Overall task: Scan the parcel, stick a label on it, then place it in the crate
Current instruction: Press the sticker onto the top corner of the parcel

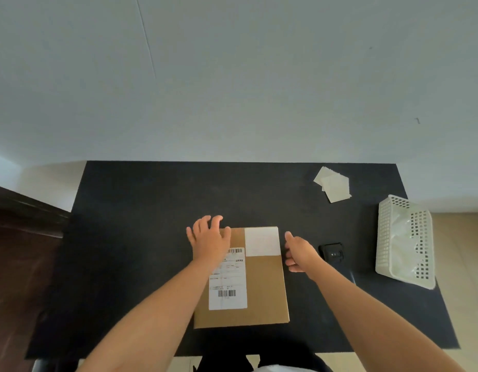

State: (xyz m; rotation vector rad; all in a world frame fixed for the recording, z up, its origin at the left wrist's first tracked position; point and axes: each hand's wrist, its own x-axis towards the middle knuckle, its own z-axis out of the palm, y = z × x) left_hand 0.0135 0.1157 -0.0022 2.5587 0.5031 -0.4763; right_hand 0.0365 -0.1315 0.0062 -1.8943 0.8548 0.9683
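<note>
A flat brown cardboard parcel (262, 291) lies on the black table (141, 237). It bears a printed shipping label with barcodes (228, 288) and a blank white label (262, 241) at its far right corner. My left hand (209, 238) rests with spread fingers on the parcel's far left corner. My right hand (299, 252) hovers just right of the parcel's edge, fingers loosely curled, holding nothing. A black scanner (332, 252) lies right of that hand. The white perforated crate (404, 241) stands at the table's right edge.
A small pile of blank white labels (333, 185) sits at the far right of the table. A dark wooden piece of furniture (20, 237) stands to the left. A pale wall rises behind the table.
</note>
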